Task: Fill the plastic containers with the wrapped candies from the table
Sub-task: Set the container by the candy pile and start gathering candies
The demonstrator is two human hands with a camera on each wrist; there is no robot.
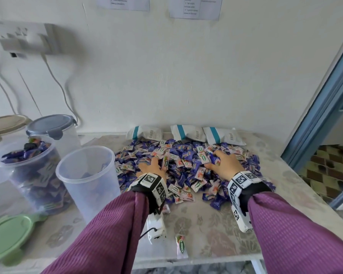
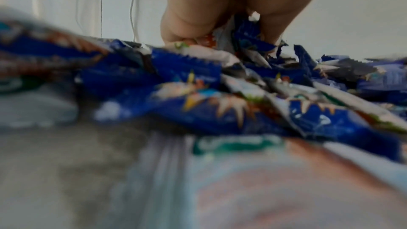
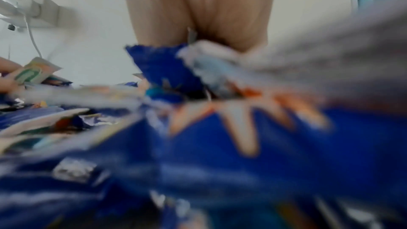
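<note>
At the worktop's (image 1: 196, 230) left edge: green lid (image 1: 7, 234), lying flat near the front corner. Behind it, beige-lidded tub (image 1: 4, 125) and grey-lidded tub (image 1: 52, 125), both shut, against the wall. Full tub (image 1: 30, 171), lidless, heaped with candies above its rim. Clear tub (image 1: 87, 178), lidless, just right of the full one; only a few candies low inside, seen dimly through the wall.

Centre of worktop: candy pile (image 1: 186, 167), blue and white wrappers, spread wide from the middle toward the back edge. Left hand (image 1: 152, 167), palm down on the pile's left part, fingers curled into the wrappers and gripping some; the left wrist view shows candies (image 2: 249, 41) bunched between thumb and fingers. Right hand (image 1: 224, 161), palm down on the pile's right part, fingers curled over candies; the right wrist view shows a blue wrapper (image 3: 163, 69) at the fingertips, blurred. Both wrists carry marker bands; sleeves purple.

Front edge, centre: stray candy (image 1: 181, 244), apart from the pile.

Back edge, right of centre: three white packs (image 1: 188, 133) with teal stripes, side by side, touching the pile.
</note>
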